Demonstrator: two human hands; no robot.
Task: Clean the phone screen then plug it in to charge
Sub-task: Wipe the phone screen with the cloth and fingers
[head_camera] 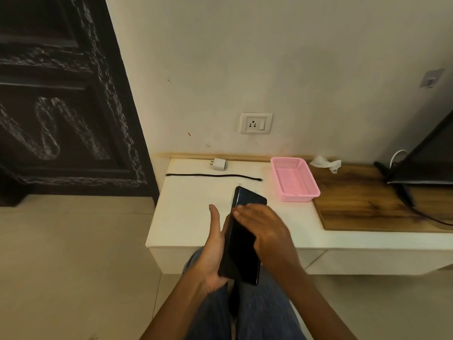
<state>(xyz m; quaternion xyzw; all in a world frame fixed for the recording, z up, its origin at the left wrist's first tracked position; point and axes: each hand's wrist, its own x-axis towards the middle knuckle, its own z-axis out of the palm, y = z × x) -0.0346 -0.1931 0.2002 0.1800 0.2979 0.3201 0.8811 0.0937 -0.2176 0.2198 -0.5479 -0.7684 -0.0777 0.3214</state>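
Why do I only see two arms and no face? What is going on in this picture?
The camera sits on a person's head and looks down, so you see only their arms and knees. The left hand holds a dark phone from below. The right hand lies flat on its screen, perhaps wiping it; I see no cloth. On the white table lie a black cable, a white charger plug, an empty pink basket and a crumpled tissue. On the wall above is a socket. Nothing is plugged in yet.
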